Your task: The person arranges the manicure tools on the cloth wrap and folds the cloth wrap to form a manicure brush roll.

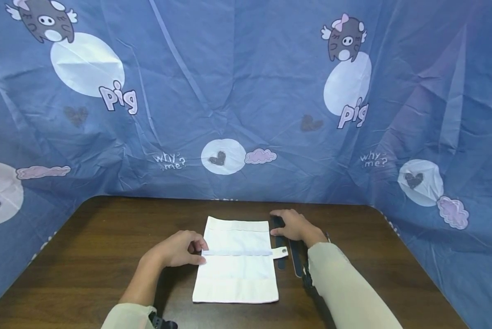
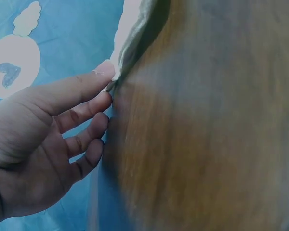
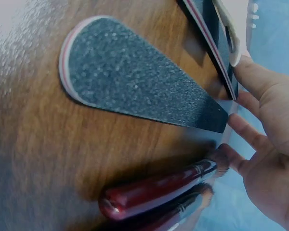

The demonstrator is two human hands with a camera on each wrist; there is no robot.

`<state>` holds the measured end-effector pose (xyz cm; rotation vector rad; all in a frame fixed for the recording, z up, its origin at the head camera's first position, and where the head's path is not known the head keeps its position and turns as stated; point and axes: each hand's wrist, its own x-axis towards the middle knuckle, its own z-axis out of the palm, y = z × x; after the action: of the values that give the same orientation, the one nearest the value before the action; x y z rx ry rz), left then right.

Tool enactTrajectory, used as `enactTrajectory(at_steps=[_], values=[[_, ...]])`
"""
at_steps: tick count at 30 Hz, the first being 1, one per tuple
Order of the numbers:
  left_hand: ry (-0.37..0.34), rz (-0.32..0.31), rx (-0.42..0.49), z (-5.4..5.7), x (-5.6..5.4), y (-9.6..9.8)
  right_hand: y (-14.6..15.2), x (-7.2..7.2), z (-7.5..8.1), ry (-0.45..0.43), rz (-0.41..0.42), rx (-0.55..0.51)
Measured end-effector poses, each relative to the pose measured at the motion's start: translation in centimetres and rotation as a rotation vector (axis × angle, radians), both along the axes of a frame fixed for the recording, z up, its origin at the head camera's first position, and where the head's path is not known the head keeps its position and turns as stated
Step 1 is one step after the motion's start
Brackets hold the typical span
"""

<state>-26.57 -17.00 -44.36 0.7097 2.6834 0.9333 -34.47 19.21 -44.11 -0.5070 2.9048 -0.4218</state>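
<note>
A white fabric pouch [image 1: 237, 269] lies unfolded flat, with a seam across its middle and a snap strap [image 1: 279, 252] on its right side. At its left edge, my left hand [image 1: 182, 248] pinches the cloth [image 2: 130, 41] between thumb and index finger; the other fingers bend loosely below. My right hand [image 1: 296, 225] is by the upper right edge, thumb and index finger at the far end of a dark nail file [image 3: 209, 41] with a pink-striped side. A second nail file [image 3: 130, 72], wide and rounded at one end, lies beside it, near my other fingertips.
Two makeup brushes with dark red handles [image 3: 151, 192] lie alongside the wide file, partly under the right forearm in the head view. All rests on a brown wooden table [image 1: 118, 237]. A blue printed cloth [image 1: 246, 91] hangs behind the table and at its sides.
</note>
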Motion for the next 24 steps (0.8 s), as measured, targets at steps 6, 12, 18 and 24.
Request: enactTrajectory(at_steps=[6,12,18,24], values=[[0.006,-0.01,0.031,-0.4,-0.1,-0.3,0.2,-0.2,-0.3,0.012,-0.006,-0.082],[-0.003,-0.018,0.088,-0.5,0.0,-0.4,0.3,-0.5,-0.6,0.022,-0.018,-0.113],[-0.02,0.002,0.161,-1.0,0.2,-0.2,0.2,-0.7,-0.8,0.028,-0.009,-0.181],[-0.016,0.019,0.217,-1.5,0.3,0.0,0.1,-0.7,-0.8,0.042,-0.009,-0.258]])
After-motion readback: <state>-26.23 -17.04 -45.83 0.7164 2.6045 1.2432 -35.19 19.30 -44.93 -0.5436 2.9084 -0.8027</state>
